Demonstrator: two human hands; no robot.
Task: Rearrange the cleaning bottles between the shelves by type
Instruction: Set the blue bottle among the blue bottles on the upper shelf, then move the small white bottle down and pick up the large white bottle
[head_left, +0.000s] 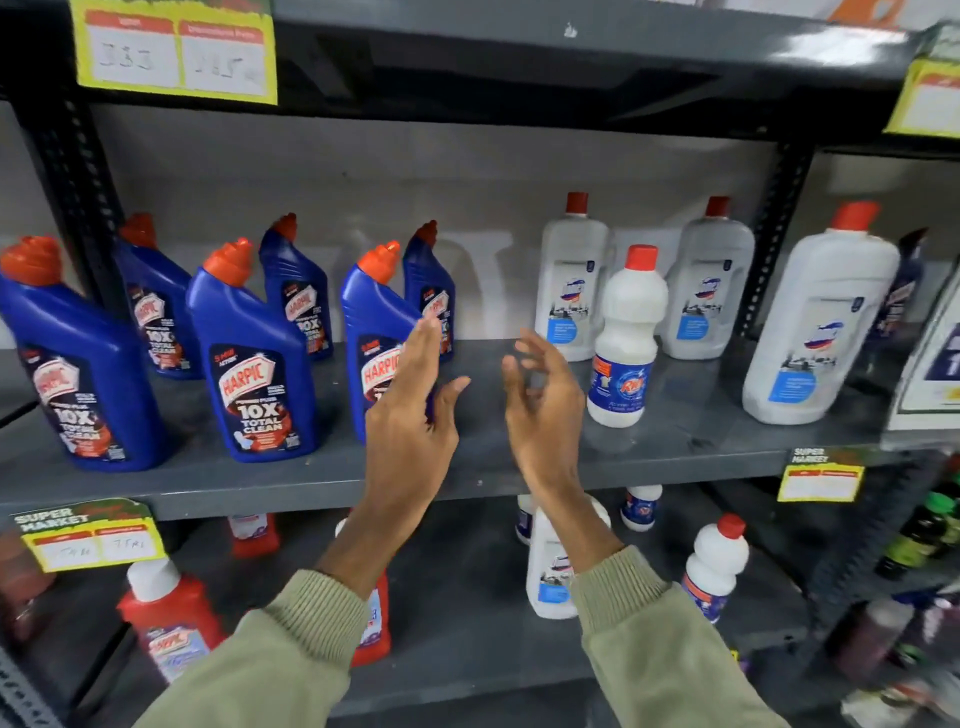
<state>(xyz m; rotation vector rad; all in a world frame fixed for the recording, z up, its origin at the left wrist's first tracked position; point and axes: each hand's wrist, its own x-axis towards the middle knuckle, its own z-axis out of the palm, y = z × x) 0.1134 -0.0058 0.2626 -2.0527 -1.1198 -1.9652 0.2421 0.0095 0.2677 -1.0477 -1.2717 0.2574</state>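
Both hands raised before the middle shelf (291, 480), empty. Left hand (410, 410) flat, fingers spread, against a blue Harpic bottle (371, 332). Right hand (543, 400) loosely curled, apart — near the white Rin bottle (626, 338). Red bottles (166, 618) stand below.

The left hand (410, 410) covers the right half of the label on the blue Harpic bottle (371, 332) behind it, so only part of the brand name reads. Below the left wrist, a red bottle (373, 618) shows only as a strip beside the sleeve. The right forearm hides the upper part of a white bottle (545, 571) on the lower shelf. The right hand (543, 410) has blurred fingers. Far right of it, a white carton (935, 358) is cut by the frame edge, its print unreadable.
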